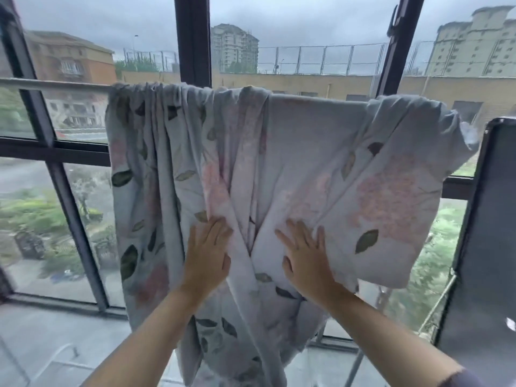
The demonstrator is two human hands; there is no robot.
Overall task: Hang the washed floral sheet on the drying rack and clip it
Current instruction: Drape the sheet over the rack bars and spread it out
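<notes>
Already draped: floral sheet (279, 152) over rack rail (55, 84) by window, bunched left. Left hand (206, 255), right hand (305, 255) flat, fingers spread, pressing fabric, gripping nothing. Spreading unfinished; no clips visible.

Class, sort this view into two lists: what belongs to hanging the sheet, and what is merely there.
Job: floral sheet, rack rail, left hand, right hand.
Merely there: window frame, dark panel, buildings outside.
</notes>
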